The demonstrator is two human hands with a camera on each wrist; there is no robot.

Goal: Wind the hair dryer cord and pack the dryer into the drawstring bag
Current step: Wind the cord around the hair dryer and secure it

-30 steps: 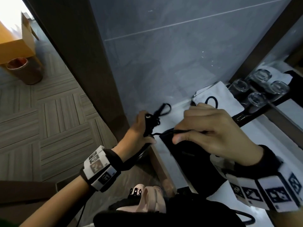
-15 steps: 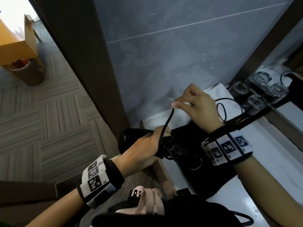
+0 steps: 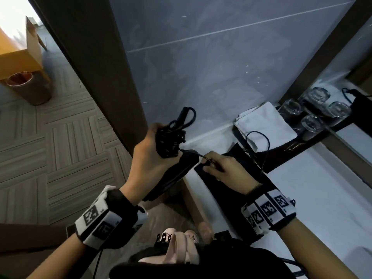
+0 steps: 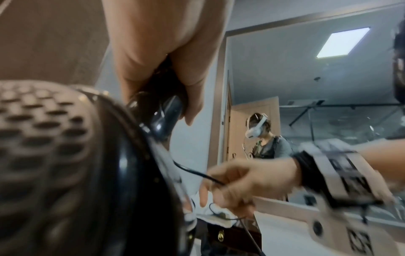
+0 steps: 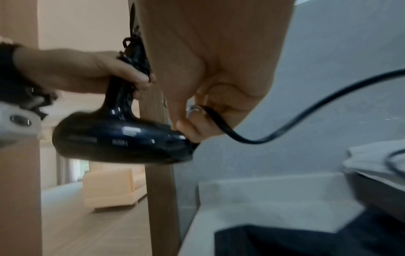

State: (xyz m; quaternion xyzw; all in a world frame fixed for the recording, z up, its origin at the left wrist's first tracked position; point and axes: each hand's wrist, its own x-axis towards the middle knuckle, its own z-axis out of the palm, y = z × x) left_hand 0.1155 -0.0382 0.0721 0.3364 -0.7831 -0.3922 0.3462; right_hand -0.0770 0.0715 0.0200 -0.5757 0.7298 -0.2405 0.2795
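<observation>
At frame centre, the left hand (image 3: 149, 158) gripped the hair dryer (image 5: 122, 140) handle and its wound cord (image 3: 171, 137). The right hand (image 3: 225, 170) pinched the loose cord just beside it, above the black drawstring bag (image 3: 231, 196).

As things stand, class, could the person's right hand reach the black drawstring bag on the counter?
Probably yes. The right hand hovers directly above the black drawstring bag, nothing between them. But its fingers pinch the cord of the hair dryer, so it would have to let go first.
</observation>
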